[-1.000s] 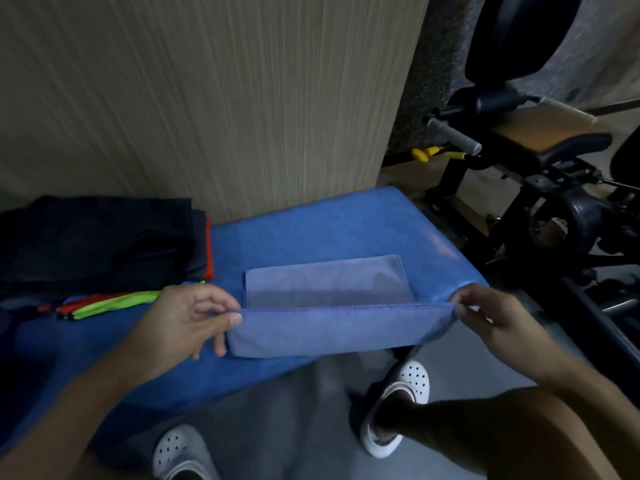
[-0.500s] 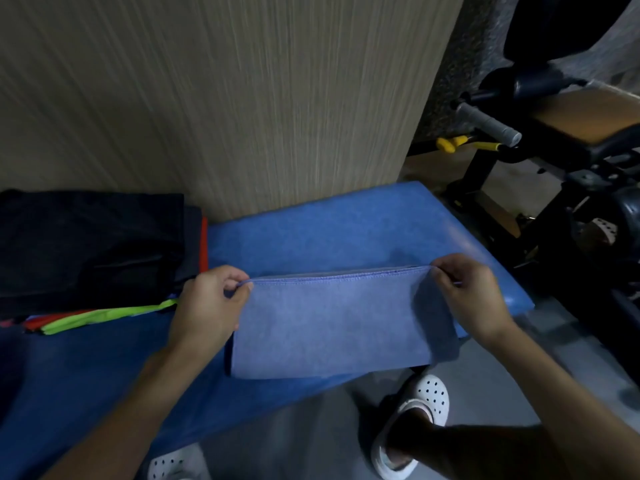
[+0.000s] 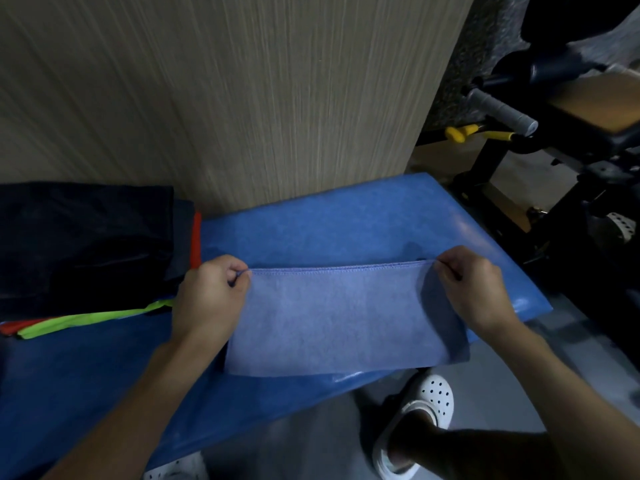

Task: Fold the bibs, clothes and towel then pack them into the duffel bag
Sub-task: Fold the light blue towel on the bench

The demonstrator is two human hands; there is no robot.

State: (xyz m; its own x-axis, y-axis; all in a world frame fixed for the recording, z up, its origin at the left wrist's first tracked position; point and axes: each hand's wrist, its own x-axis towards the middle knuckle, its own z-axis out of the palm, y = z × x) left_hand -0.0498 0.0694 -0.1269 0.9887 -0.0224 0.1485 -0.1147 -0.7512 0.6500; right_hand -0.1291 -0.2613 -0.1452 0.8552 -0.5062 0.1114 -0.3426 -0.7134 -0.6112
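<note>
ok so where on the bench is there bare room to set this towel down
Bare bench lies between the towel and the wood panel, and near left, below the green bib. The far left is crowded with the dark folded clothes.

1. A folded blue towel (image 3: 341, 320) lies flat on the blue padded bench (image 3: 329, 220), its stitched edge on the far side.
2. The left hand (image 3: 207, 299) pinches the towel's far left corner, fingers curled.
3. The right hand (image 3: 474, 289) pinches the far right corner the same way.
4. A stack of dark folded clothes (image 3: 86, 237) sits on the bench to the left, just beside the left hand, with red and neon-green bibs (image 3: 86, 322) poking out underneath.
5. A wood-grain panel (image 3: 225, 98) stands behind the bench.
6. Black gym equipment (image 3: 554, 133) stands to the right.
7. White perforated clogs (image 3: 419, 417) show on the grey floor below.
</note>
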